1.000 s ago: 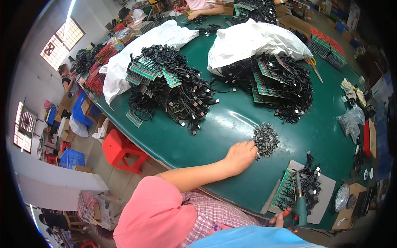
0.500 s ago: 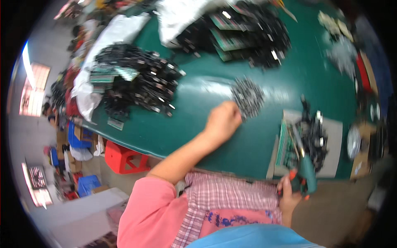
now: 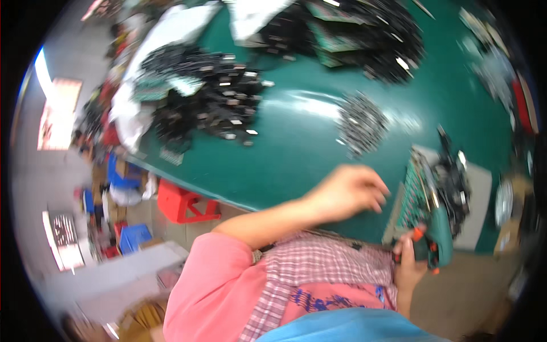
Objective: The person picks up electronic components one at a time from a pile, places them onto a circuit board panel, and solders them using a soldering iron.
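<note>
My left hand [image 3: 350, 194] is over the table's near edge, its fingers loosely bent and apart. Motion blurs it, and nothing shows between the fingers. Beyond it lies a round heap of small silvery metal pieces [image 3: 363, 122]. My right hand [image 3: 410, 263] grips a green soldering gun [image 3: 439, 236] with orange parts, its metal tip slanting up over the work. A strip of green circuit boards [image 3: 411, 194] lies beside that tip, on a grey board [image 3: 480, 194]. Black cables with metal plug ends [image 3: 457, 196] lie on the strip's right side.
Heaps of black cables with green boards lie at the left [image 3: 211, 97] and far side [image 3: 364, 37] of the green table [image 3: 268, 171], next to white bags [image 3: 171, 34]. A red stool [image 3: 179, 202] stands by the left edge. Boxes [image 3: 504, 231] and a red item are on the right.
My left hand has left the metal pieces and come nearer and to the right, its closed fingers loosening. The right hand still holds the soldering gun. The whole view has shifted slightly.
</note>
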A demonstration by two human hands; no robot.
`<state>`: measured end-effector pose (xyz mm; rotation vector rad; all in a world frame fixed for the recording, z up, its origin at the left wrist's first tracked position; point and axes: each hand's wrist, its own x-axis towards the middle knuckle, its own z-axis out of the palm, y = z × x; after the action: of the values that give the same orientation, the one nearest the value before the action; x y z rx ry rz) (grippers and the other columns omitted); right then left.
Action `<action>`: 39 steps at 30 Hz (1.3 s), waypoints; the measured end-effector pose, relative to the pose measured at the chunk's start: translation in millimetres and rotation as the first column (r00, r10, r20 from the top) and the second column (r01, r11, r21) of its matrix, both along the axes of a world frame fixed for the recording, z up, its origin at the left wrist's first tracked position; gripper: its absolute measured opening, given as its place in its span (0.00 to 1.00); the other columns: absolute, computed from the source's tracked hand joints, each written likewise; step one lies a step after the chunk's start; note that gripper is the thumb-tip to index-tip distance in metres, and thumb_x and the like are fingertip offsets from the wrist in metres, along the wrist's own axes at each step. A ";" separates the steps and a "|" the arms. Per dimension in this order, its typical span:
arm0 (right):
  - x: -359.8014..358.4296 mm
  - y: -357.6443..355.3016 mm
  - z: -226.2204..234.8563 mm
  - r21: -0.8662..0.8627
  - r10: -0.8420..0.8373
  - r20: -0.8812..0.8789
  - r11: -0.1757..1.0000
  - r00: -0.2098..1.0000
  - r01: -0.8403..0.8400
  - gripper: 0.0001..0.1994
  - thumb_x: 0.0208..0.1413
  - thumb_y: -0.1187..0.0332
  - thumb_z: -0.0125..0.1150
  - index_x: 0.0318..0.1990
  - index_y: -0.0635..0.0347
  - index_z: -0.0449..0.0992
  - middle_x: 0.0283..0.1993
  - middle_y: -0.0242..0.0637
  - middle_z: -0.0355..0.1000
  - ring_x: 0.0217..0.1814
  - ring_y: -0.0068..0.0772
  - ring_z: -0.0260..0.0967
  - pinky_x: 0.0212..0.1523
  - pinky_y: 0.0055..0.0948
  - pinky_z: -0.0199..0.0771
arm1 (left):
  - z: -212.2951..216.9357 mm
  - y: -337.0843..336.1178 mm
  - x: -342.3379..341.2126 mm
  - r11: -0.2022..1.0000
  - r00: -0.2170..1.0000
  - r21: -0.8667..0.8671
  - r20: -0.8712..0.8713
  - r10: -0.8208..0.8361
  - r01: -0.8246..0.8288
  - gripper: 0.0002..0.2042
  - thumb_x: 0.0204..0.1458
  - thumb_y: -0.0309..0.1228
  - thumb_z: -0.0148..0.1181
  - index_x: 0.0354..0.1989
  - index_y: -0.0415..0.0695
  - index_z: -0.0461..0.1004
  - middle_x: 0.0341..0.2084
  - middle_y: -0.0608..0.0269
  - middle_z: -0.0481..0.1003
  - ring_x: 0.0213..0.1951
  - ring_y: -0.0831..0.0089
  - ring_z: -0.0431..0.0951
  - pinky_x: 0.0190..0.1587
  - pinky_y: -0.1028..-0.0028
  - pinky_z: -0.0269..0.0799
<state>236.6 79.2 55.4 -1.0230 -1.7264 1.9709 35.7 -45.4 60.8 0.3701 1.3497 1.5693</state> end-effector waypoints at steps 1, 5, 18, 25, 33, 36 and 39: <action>-2.9 0.8 -0.8 0.017 -0.012 0.066 1.000 0.998 0.011 0.18 0.57 0.76 0.52 0.56 0.64 0.62 0.35 0.32 0.68 0.29 0.18 0.62 0.30 0.20 0.64 | 2.6 4.9 10.9 0.997 0.994 -0.013 -0.084 -0.070 0.069 0.06 0.53 0.21 0.53 0.38 0.33 0.73 0.30 0.55 0.77 0.31 0.73 0.79 0.37 0.76 0.75; -13.7 -3.9 -4.3 0.111 0.030 0.030 0.993 0.999 -0.033 0.20 0.57 0.78 0.52 0.57 0.69 0.60 0.37 0.32 0.68 0.30 0.17 0.62 0.32 0.18 0.65 | 5.6 13.6 39.1 0.988 0.957 0.106 -0.279 -0.078 0.111 0.05 0.50 0.21 0.57 0.34 0.35 0.73 0.28 0.55 0.76 0.30 0.73 0.78 0.33 0.74 0.72; -13.6 -26.2 9.7 0.122 -0.018 0.021 0.992 1.000 0.015 0.24 0.58 0.77 0.52 0.61 0.67 0.58 0.36 0.32 0.68 0.29 0.16 0.61 0.28 0.16 0.61 | -0.3 -1.4 62.3 0.964 0.880 0.254 -0.473 0.049 0.083 0.05 0.45 0.18 0.56 0.31 0.35 0.74 0.26 0.53 0.76 0.31 0.62 0.77 0.34 0.68 0.71; 3.9 -43.2 11.8 0.210 -0.007 -0.026 0.978 1.000 0.012 0.21 0.58 0.78 0.52 0.60 0.68 0.60 0.38 0.33 0.68 0.30 0.17 0.61 0.29 0.17 0.63 | 1.1 -22.9 84.3 0.958 0.894 0.285 -0.436 0.106 0.026 0.04 0.46 0.21 0.57 0.30 0.35 0.73 0.23 0.53 0.76 0.25 0.66 0.77 0.29 0.68 0.70; 34.9 -69.3 22.9 0.183 0.091 -0.090 0.980 0.992 -0.073 0.19 0.59 0.78 0.51 0.57 0.71 0.61 0.40 0.33 0.68 0.34 0.19 0.64 0.35 0.20 0.68 | 12.9 -54.5 109.1 0.970 0.856 0.229 -0.515 0.052 0.078 0.06 0.46 0.26 0.58 0.28 0.35 0.72 0.21 0.52 0.75 0.25 0.65 0.77 0.28 0.67 0.70; 39.9 -73.5 23.0 0.232 0.127 -0.022 0.965 0.992 -0.118 0.17 0.59 0.78 0.51 0.56 0.71 0.62 0.42 0.34 0.69 0.37 0.20 0.66 0.37 0.20 0.68 | 13.0 -63.8 113.7 0.975 0.811 0.212 -0.581 0.068 0.070 0.05 0.46 0.25 0.57 0.28 0.35 0.72 0.22 0.52 0.75 0.25 0.63 0.77 0.28 0.66 0.70; 38.0 -82.3 19.1 0.245 0.044 -0.114 0.969 0.992 -0.014 0.22 0.55 0.78 0.56 0.58 0.69 0.61 0.33 0.34 0.70 0.27 0.19 0.64 0.29 0.18 0.65 | 10.4 -71.6 117.2 0.969 0.744 0.242 -0.656 0.131 0.042 0.05 0.47 0.25 0.57 0.28 0.35 0.72 0.22 0.51 0.75 0.26 0.62 0.77 0.29 0.66 0.70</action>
<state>274.6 -3.1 74.5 -0.7842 -1.8690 1.7429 152.9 -117.1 71.2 1.1573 1.7037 1.7226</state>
